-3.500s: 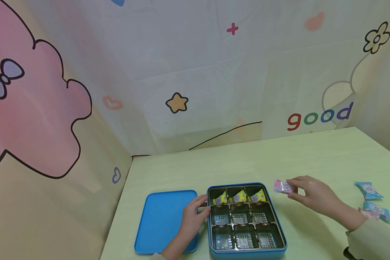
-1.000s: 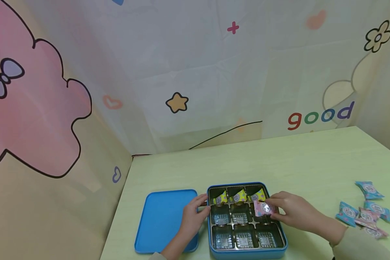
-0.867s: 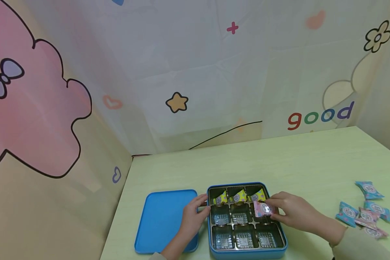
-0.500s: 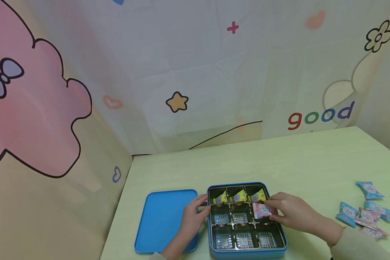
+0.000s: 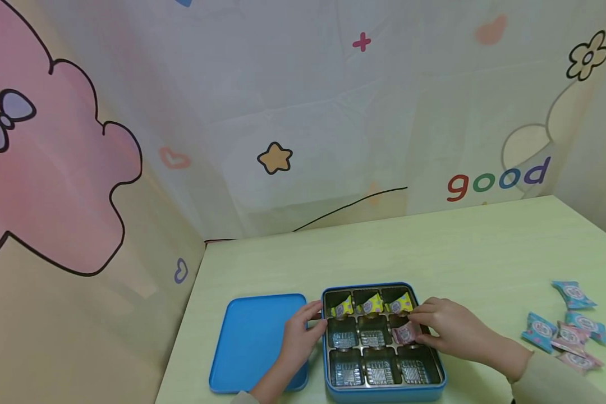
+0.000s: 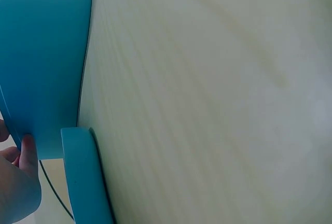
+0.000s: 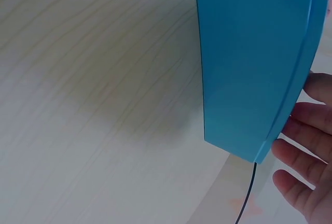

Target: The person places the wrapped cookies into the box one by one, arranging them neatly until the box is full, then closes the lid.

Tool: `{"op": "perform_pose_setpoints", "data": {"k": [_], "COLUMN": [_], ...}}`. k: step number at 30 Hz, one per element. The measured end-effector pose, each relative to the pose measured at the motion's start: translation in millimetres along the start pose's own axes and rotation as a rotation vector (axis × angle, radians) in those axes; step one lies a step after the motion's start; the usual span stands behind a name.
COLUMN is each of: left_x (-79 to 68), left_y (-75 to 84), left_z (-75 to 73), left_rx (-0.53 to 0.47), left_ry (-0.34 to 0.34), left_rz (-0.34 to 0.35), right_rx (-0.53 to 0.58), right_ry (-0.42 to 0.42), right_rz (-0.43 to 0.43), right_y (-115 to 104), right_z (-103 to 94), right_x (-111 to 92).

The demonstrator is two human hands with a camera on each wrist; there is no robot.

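A blue tin (image 5: 386,395) holds a dark tray with three rows of compartments. My right hand (image 5: 451,328) reaches over its right rim and pinches a pink wrapped candy (image 5: 405,333) in the right compartment of the middle row. In the right wrist view, the fingers (image 7: 298,159) overlap the tin's rim. My left hand (image 5: 300,334) rests against the tin's left side with its fingertips; in the left wrist view, a finger (image 6: 29,154) presses the blue wall. Yellow wrapped candies (image 5: 371,304) sit in the three back compartments.
A blue lid (image 5: 260,342) lies left of the tin, partly under my left forearm. On the right of the table are blue wrapped candies (image 5: 540,331) and pink wrapped candies (image 5: 569,338) in a loose group. A printed cloth (image 5: 333,112) hangs behind the table.
My right hand has brought the pink candy from right of the tin into the middle row's right compartment, and the candy has sunk lower there. The left hand stays in place.
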State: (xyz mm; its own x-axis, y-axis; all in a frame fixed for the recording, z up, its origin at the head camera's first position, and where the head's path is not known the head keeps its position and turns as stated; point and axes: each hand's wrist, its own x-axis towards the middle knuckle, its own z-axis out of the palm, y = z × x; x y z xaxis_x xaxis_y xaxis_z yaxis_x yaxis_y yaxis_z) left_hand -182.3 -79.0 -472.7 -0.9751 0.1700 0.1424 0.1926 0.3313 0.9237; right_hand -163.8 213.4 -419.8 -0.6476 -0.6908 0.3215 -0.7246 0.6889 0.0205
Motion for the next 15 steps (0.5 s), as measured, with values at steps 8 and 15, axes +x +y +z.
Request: {"op": "perform_pose_setpoints", "data": {"k": [8,15], "left_x": [-1.6,1.6], "left_y": [5.2,-7.0], "left_z": [-0.9,1.3], "left_rx": [0.002,0.009], "left_ry": [0.004,0.004], "left_rz": [0.006,0.000], "right_rx": [0.006,0.018], "right_ry": [0.008,0.010], "right_rz": [-0.003,0.007], "right_y": [0,0], "right_z": [0.0,-0.1], "right_x": [-1,-2]}}
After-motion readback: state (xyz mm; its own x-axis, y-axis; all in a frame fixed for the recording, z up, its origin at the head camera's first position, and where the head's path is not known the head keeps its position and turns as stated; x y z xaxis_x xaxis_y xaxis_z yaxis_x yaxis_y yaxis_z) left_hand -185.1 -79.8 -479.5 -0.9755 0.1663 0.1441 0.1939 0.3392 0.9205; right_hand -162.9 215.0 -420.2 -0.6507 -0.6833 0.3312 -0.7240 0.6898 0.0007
